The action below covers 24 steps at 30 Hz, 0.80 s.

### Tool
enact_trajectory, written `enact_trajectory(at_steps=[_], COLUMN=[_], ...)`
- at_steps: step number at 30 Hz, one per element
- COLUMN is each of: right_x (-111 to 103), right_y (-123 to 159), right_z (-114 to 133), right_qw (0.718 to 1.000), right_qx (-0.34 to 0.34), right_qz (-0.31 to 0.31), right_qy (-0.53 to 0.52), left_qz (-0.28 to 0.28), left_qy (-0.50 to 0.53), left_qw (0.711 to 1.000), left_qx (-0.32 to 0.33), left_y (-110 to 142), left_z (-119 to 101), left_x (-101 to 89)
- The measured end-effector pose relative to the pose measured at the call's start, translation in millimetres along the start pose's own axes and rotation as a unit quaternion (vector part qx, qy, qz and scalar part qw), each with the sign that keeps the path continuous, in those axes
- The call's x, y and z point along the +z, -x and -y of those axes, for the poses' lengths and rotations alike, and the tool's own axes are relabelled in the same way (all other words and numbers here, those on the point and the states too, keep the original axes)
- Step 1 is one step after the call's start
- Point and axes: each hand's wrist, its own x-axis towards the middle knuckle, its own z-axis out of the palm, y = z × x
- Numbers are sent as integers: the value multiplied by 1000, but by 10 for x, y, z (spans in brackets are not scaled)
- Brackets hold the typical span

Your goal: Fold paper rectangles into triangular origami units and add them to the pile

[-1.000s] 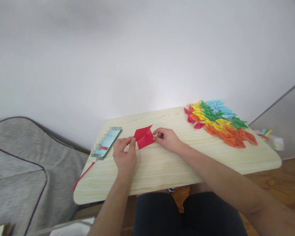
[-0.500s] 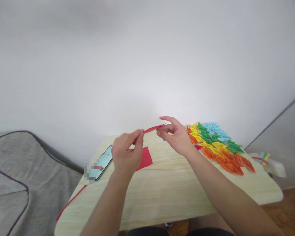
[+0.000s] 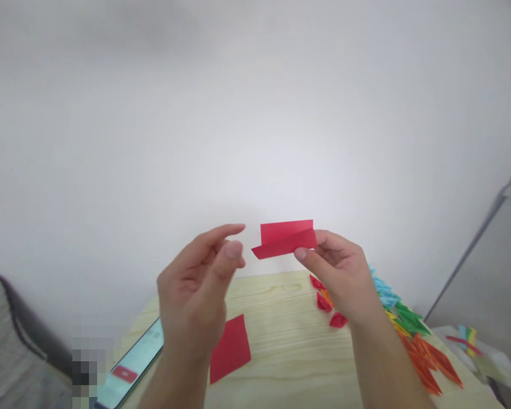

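A red sheet of paper [image 3: 285, 237], folded along its length and partly sprung open, is held up in front of the wall. My right hand [image 3: 338, 267] pinches its right end, thumb on the near side. Just left of the paper, my left hand [image 3: 200, 278] is raised with thumb and fingers apart, touching nothing. Below it, another flat red paper [image 3: 230, 347] lies on the table, partly covered by my left hand. Small folded red pieces [image 3: 323, 302] lie on the table beneath my right wrist.
On the wooden table [image 3: 289, 363], several folded pieces in blue [image 3: 385, 292], green [image 3: 410, 318] and orange [image 3: 430, 363] lie at the right. A phone [image 3: 134, 363] rests at the left. A bag with paper strips [image 3: 468, 343] is beyond the right edge. Grey fabric [image 3: 12, 346] is at left.
My left hand has let go of the red paper and opened. My right hand now grips its right end, and the fold has spread apart. The view has shifted, so the table sits lower.
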Motion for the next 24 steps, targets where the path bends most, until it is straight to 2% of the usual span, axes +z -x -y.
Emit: enact_trajectory(at_steps=[2,5,8,11,14,24], right_x=[10,7,7,24,39,72], right_y=[33,76,101,116,128,129], right_z=[13,9,11,43,64,44], right_qw=[1000,999,997,994,992,991], right_qx=[4,23,41,67,92,56], right_qz=[-8,-22,-42,-49,-43,-62], right_qy=[-16,-36,-50,-67,-75,-100], left_qz=[-2,59,128,155,153,155], left_qy=[53,160,205,201,195,187], left_qw=[997,977,955,951,953,955], left_qx=[-52,-125,-169,-179,-173,-171], left_y=[-26,-18,58,143,182,188], left_z=[82,211,238,191,145,90], left_x=[3,54,110,145,172,225])
